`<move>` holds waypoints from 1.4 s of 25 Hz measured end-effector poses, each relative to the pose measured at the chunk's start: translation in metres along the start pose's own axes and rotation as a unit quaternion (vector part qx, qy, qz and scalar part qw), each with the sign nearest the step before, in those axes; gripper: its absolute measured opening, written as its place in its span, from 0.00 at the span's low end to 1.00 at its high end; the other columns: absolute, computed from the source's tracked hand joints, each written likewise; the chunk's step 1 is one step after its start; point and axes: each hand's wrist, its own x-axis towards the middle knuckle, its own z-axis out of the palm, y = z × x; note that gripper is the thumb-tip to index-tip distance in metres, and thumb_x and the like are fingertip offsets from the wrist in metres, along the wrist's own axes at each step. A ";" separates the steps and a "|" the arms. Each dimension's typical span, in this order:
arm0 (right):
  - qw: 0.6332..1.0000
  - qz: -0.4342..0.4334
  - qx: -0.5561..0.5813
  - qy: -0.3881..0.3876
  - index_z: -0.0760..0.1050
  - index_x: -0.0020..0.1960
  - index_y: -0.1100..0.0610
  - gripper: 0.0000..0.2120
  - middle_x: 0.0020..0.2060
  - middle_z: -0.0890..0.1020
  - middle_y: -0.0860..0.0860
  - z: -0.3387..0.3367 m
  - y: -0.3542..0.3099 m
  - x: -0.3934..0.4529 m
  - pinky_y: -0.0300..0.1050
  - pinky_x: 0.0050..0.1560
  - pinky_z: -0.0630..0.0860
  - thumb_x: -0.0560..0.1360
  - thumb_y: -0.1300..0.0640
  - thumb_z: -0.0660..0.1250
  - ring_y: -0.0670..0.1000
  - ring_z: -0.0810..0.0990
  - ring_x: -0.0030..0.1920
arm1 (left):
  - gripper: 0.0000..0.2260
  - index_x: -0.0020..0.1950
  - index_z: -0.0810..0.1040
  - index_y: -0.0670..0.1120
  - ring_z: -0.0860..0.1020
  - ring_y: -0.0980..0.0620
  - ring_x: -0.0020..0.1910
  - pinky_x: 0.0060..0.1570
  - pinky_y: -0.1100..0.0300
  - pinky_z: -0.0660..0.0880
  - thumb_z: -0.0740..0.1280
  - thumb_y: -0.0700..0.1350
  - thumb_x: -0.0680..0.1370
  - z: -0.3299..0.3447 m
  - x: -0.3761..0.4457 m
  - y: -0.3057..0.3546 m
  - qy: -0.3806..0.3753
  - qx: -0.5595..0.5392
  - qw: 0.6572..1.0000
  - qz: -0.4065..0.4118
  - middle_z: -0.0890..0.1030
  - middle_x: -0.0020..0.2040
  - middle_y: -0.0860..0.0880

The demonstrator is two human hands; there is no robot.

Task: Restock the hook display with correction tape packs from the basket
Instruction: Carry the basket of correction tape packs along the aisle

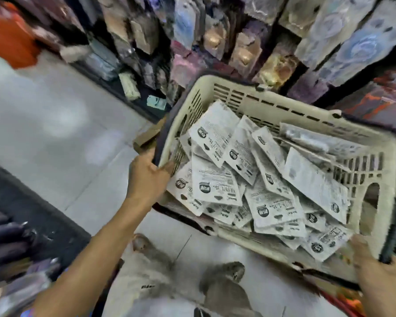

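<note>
Cream basket point(249, 97) gripped by left hand point(146, 177) at nine, right hand point(380, 277) at five; keep level so packs point(217, 186) stay.

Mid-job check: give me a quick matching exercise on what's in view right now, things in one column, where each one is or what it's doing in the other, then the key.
Things:
1. left hand
2. right hand
3. correction tape packs
4. basket

Places or states:
A. piled loose inside the basket, printed backs up
B. grips the basket's left end at the rim
C. cream-coloured with slotted walls, held above the floor in front of the hook display
D. holds the basket's near right corner

Pairs: 1-B, 2-D, 3-A, 4-C
</note>
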 end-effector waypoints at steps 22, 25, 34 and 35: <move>0.750 -0.455 -0.099 -0.469 0.82 0.46 0.56 0.09 0.33 0.80 0.49 0.860 -0.724 -0.489 0.34 0.31 0.71 0.75 0.50 0.72 0.44 0.74 0.32 | 0.03 0.39 0.76 0.48 0.75 0.56 0.32 0.28 0.67 0.70 0.68 0.44 0.67 -0.731 0.475 -0.180 0.517 -0.076 0.817 -0.246 0.79 0.35 0.50; 0.729 -0.479 -0.111 -0.476 0.81 0.44 0.56 0.08 0.33 0.79 0.49 0.953 -0.807 -0.573 0.35 0.32 0.69 0.76 0.51 0.72 0.46 0.74 0.33 | 0.03 0.36 0.76 0.48 0.72 0.60 0.27 0.19 0.72 0.65 0.64 0.44 0.64 -0.827 0.568 -0.207 0.533 -0.111 0.802 -0.246 0.77 0.31 0.53; 0.745 -0.468 -0.143 -0.454 0.82 0.57 0.64 0.19 0.46 0.83 0.59 1.213 -1.026 -0.800 0.56 0.51 0.78 0.77 0.48 0.72 0.54 0.79 0.45 | 0.07 0.45 0.77 0.48 0.78 0.51 0.36 0.37 0.59 0.73 0.70 0.40 0.69 -1.140 0.855 -0.276 0.507 -0.106 0.806 -0.286 0.82 0.41 0.47; 0.746 -0.463 -0.137 -0.458 0.82 0.57 0.63 0.19 0.44 0.83 0.59 1.239 -1.049 -0.818 0.57 0.51 0.78 0.77 0.48 0.72 0.53 0.78 0.44 | 0.08 0.46 0.77 0.48 0.78 0.51 0.38 0.37 0.59 0.73 0.71 0.39 0.70 -1.167 0.884 -0.275 0.508 -0.100 0.809 -0.277 0.82 0.42 0.46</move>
